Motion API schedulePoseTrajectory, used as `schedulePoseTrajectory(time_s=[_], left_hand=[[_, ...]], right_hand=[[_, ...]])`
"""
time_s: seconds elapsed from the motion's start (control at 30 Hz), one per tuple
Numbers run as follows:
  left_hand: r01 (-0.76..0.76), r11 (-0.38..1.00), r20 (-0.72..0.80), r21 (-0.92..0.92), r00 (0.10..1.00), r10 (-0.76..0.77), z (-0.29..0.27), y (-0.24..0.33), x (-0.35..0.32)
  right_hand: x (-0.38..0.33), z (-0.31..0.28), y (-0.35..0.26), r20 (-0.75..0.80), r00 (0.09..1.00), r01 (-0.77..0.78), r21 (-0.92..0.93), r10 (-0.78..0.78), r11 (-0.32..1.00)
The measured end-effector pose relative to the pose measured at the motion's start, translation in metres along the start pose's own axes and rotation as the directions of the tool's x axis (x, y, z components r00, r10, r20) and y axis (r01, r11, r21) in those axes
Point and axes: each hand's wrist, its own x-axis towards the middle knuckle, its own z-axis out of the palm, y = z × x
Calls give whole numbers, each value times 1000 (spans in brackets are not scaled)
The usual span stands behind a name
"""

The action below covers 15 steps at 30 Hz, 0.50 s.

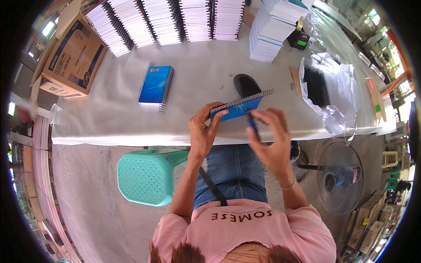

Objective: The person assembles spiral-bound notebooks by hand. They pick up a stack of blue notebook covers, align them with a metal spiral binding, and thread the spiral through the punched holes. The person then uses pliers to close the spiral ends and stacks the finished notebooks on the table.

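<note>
My left hand (202, 129) grips the left end of a blue notebook (242, 109), thumb on its cover and fingers behind. A wire coil (268, 93) runs along the notebook's upper edge and sticks out past its right end. At the notebook's right side my right hand (274, 136), a little blurred, is closed around a dark blue-handled tool (252, 124); its exact kind is not clear. Just behind the notebook lies a black oval object (246, 85). Further left, blue spiral notebooks (155, 85) rest in a small pile on the silvery table (193, 65).
Tall stacks of coil-bound books (163, 22) line the back. White paper blocks (265, 41) and a black item (298, 40) stand back right. Black coils (316, 87) lie on crumpled white wrapping (344, 87). A cardboard box (72, 59), green stool (147, 177) and fan (340, 177) surround me.
</note>
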Motion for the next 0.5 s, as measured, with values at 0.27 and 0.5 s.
schedulePoseTrajectory(time_s=[0.27,0.5], left_hand=[[120,992,5,-27,993,-119,-6,3,-5],[139,990,-28,33,990,-138,-8,9,-8]], right_hand=[[-9,46,-17,13,993,115,19,-115,993],[-13,54,-16,20,994,104,43,-105,994]])
